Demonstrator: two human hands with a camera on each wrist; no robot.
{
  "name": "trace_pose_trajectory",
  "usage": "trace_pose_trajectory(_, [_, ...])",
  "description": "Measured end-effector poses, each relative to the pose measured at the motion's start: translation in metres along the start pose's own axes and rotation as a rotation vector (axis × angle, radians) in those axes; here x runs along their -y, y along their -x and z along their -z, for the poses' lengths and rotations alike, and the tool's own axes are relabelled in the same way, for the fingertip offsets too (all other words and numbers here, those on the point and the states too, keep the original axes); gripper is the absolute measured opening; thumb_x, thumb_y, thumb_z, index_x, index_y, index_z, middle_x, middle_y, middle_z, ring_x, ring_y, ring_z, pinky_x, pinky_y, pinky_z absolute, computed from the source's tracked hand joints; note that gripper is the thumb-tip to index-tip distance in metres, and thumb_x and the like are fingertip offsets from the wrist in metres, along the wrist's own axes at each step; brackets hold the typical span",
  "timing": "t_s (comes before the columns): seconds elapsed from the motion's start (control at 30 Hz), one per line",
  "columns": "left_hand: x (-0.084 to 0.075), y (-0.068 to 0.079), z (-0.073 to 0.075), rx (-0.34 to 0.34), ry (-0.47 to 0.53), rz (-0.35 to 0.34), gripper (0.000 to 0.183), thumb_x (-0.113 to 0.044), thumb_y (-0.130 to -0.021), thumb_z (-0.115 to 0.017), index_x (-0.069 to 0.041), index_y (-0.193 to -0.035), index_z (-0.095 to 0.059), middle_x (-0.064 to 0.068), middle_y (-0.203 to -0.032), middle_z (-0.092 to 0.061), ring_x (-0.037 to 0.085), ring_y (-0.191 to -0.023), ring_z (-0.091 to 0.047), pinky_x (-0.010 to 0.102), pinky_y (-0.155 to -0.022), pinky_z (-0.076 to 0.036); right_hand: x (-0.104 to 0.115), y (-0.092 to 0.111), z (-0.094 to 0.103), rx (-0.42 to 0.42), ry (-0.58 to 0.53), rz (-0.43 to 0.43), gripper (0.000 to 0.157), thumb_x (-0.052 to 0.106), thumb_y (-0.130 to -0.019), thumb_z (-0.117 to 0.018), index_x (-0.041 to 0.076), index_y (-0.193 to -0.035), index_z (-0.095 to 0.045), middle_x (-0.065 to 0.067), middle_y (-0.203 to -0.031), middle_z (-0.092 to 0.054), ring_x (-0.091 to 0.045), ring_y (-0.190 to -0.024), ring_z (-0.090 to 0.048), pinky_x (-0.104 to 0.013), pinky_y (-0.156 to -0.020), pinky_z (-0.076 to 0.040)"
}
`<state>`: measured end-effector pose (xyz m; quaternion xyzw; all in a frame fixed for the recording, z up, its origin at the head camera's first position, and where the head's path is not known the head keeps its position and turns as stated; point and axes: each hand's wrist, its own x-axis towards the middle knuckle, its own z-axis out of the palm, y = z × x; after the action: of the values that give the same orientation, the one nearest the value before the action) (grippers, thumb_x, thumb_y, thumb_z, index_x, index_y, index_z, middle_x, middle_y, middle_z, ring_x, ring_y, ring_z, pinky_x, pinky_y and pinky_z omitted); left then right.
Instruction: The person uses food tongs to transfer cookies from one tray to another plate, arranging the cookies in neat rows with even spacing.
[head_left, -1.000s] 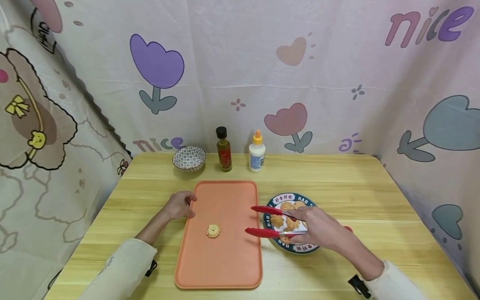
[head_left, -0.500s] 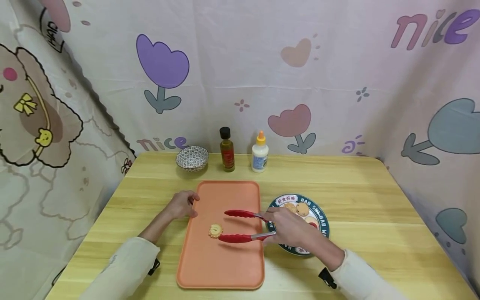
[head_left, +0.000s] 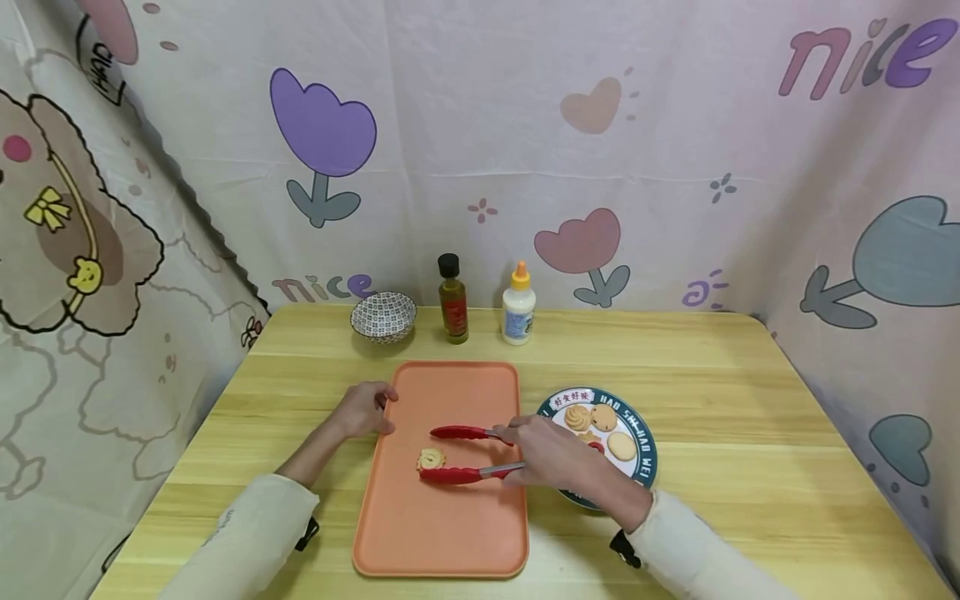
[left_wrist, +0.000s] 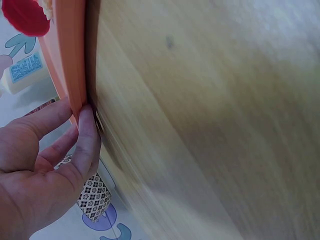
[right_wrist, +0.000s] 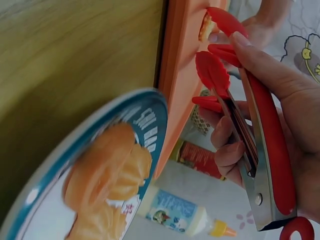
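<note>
An orange tray lies on the wooden table with one round, ridged cookie near its middle. My left hand pinches the tray's left rim between thumb and fingers, as the left wrist view also shows. Over the tray's right side, my right hand grips red-tipped metal tongs. The tongs' arms are spread apart. Their near tip is right by the cookie's front edge; whether it touches cannot be told. The far tip stands behind and to the right of the cookie.
Right of the tray is a green-rimmed plate with several cookies, partly hidden by my right hand. Along the back stand a patterned bowl, a dark-capped bottle and a white bottle with an orange tip.
My right hand has carried the tongs left from over the plate to the cookie on the tray. The left hand keeps its hold on the tray rim.
</note>
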<state>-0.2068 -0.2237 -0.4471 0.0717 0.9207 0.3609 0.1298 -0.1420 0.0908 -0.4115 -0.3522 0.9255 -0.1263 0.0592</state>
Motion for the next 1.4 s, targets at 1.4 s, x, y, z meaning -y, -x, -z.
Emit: trace_pose_trajectory(1.4, [0.001, -0.001, 0.000, -0.006, 0.023, 0.013, 0.041, 0.006, -0.066, -0.079, 0.005, -0.103, -0.061, 0.014, -0.084, -0.053, 0.015, -0.067, -0.045, 0.025, -0.056, -0.043, -0.048, 0.058, 0.038, -0.087, 0.037, -0.268, 0.058, 0.036, -0.069, -0.083, 0.015, -0.121, -0.067, -0.006, -0.111, -0.070, -0.017, -0.088, -0.063, -0.037, -0.074, -0.055])
